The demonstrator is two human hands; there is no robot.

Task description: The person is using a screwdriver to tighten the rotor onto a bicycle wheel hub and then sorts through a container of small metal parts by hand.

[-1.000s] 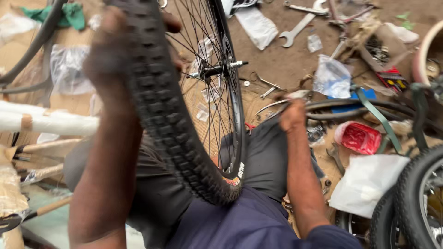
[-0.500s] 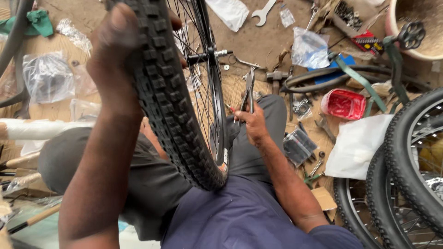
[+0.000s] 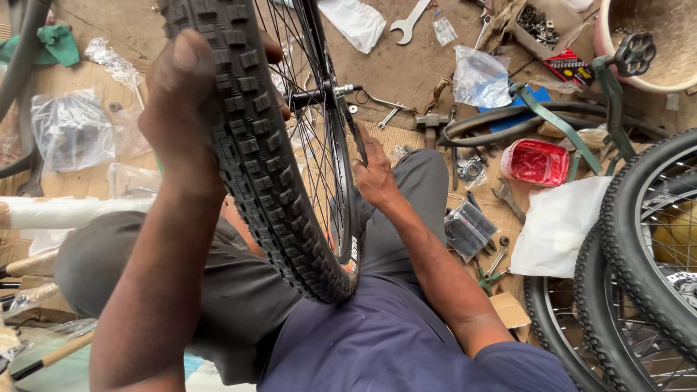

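Bicycle wheel [image 3: 290, 160] | your left hand [image 3: 181, 116] clamps the tyre | your right hand [image 3: 374, 174] — floor-side earlier — now grips a tool [image 3: 356, 134] at the spokes — adjustment starting.

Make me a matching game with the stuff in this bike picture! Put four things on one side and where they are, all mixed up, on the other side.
Things:
1. left hand
2. right hand
3. red tub
4. wrench

Places:
A. on the dirt floor at the top of the picture
B. gripping the knobby tyre tread
C. on the floor right of the person's grey trouser leg, next to a white bag
D. at the spokes, just below the wheel's axle

Pairs: 1-B, 2-D, 3-C, 4-A
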